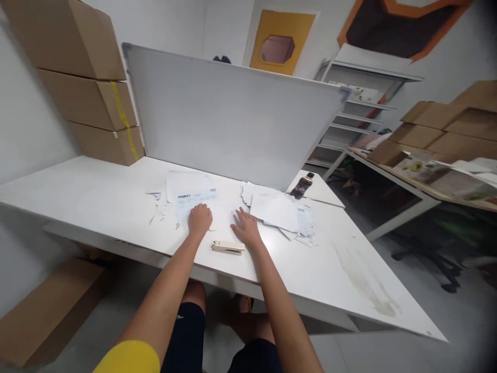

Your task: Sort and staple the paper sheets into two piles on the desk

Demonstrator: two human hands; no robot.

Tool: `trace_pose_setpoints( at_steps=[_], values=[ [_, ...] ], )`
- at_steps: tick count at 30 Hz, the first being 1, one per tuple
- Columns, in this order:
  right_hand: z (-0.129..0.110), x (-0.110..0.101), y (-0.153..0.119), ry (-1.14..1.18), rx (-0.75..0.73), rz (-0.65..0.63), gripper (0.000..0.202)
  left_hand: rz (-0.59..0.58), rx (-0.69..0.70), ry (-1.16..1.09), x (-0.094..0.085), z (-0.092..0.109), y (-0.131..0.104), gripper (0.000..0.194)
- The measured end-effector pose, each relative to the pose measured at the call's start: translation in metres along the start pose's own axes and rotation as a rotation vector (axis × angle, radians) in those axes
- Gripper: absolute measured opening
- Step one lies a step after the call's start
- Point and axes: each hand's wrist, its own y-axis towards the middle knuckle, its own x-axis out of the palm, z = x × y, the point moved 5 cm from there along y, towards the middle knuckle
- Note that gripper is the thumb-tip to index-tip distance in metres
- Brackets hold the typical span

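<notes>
My left hand (pixel 200 218) rests with curled fingers on the lower right part of some printed papers (pixel 186 186); whether it pinches anything is too small to tell. My right hand (pixel 247 227) lies on the white table with its fingers spread, beside the left edge of a loose pile of papers (pixel 275 211). Between my wrists, nearer the table's front edge, is a cream stapler (pixel 228 247). Small torn paper scraps (pixel 157 212) lie left of the printed papers.
A whiteboard (pixel 233 119) stands upright along the back of the table (pixel 97 202). Stacked cardboard boxes (pixel 104 98) are at the back left. A dark bottle (pixel 302 186) stands behind the paper pile. Shelves and another table with boxes are at the right.
</notes>
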Motion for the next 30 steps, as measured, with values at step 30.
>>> trace_pose_setpoints(
  at_steps=[30],
  values=[
    [0.004, 0.004, -0.003, -0.017, 0.126, -0.097, 0.06, 0.101, 0.035, -0.488, 0.001, -0.013, 0.0, 0.067]
  ],
)
